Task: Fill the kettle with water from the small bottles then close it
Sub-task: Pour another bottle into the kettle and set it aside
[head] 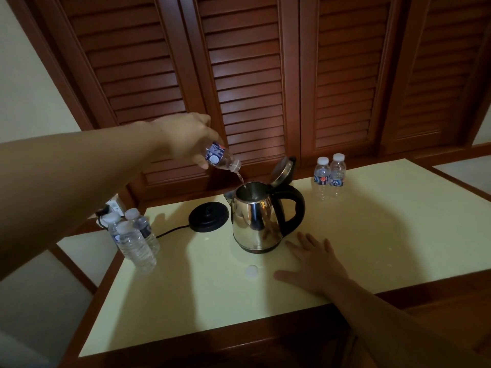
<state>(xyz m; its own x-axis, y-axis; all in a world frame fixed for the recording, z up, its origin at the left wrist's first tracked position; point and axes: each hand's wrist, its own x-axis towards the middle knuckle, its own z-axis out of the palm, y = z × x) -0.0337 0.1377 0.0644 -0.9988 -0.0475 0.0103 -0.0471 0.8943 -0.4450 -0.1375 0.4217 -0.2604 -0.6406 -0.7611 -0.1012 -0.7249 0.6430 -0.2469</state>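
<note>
A steel kettle [255, 219] with a black handle stands on the pale yellow table [372, 229], its lid [282, 171] tipped up and open. My left hand [186, 136] holds a small uncapped bottle [221, 158] tilted mouth-down above the kettle, and a thin stream of water runs into the opening. My right hand [316, 264] lies flat on the table just right of the kettle's base, fingers spread, holding nothing. A white cap [251, 270] lies on the table in front of the kettle.
The black kettle base [209, 216] sits left of the kettle, its cord running to a wall socket [114, 207]. Three capped bottles [135, 240] stand at the table's left edge, two more bottles [330, 175] at the back right. Louvred wooden doors [252, 75] rise behind.
</note>
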